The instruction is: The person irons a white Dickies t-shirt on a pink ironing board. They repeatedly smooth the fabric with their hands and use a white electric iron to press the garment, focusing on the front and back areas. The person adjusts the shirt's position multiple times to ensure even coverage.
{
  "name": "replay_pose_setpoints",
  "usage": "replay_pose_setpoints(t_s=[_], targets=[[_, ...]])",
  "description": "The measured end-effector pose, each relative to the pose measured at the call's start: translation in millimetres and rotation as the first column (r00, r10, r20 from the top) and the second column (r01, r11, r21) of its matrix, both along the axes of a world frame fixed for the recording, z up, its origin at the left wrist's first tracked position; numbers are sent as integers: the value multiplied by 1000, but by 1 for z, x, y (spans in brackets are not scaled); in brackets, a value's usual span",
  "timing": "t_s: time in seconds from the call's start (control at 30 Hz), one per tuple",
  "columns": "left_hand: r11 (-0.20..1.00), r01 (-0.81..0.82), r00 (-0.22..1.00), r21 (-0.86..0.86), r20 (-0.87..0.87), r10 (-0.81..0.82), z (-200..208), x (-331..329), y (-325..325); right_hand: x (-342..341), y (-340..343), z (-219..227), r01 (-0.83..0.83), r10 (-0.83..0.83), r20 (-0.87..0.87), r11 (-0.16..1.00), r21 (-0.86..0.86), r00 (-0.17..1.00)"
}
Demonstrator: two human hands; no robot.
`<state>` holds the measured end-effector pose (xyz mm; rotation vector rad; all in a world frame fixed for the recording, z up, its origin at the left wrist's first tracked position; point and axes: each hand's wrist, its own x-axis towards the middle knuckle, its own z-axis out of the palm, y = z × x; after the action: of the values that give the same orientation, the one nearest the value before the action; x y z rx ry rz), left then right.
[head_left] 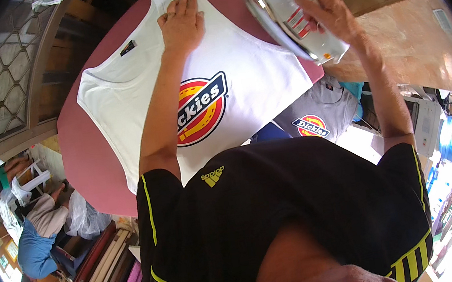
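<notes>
A white sleeveless shirt (251, 65) with a round red, yellow and dark printed emblem lies spread over a maroon padded board (90, 162). My left hand (182, 26) rests flat on the shirt near one shoulder strap, its fingers stretched out. At the board's right side, my right hand (331, 15) is closed round the handle of a white and grey clothes iron (282, 9). The iron is tilted on its side, with its soleplate turned toward the shirt, and looks slightly blurred. Whether its lower edge touches the cloth, I cannot tell.
A grey shirt (333, 103) with a similar emblem lies beyond the board's near right edge. Left of the board are a metal lattice (4, 77), a clear plastic bag (87, 215), a white stool (33, 182) and a person in blue (37, 249). A brown surface (415, 41) stands at right.
</notes>
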<state>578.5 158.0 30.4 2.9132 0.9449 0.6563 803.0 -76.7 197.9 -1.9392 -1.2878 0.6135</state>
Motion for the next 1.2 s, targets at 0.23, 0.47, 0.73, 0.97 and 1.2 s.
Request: replay_pose_setpoints(t_s=[0.23,0.47,0.73,0.97,1.2], targets=[[981,182,983,72,10,-183,7,-10,78,-85,38,-49,-111,45,413,984,136,910],[980,196,843,-26,514,-155,-15,-8,101,-94,135,-71,-90,-30,530,976,199,848],[958,35,814,-283,564,137,26,-13,84,-75,210,-95,-288,-120,746,873,393,655],[959,70,803,-276,586,110,7,-10,111,-56,263,-89,-152,250,881,967,-206,401],[953,54,793,-300,593,141,13,-11,109,-57,251,-86,-108,2,661,987,119,751]])
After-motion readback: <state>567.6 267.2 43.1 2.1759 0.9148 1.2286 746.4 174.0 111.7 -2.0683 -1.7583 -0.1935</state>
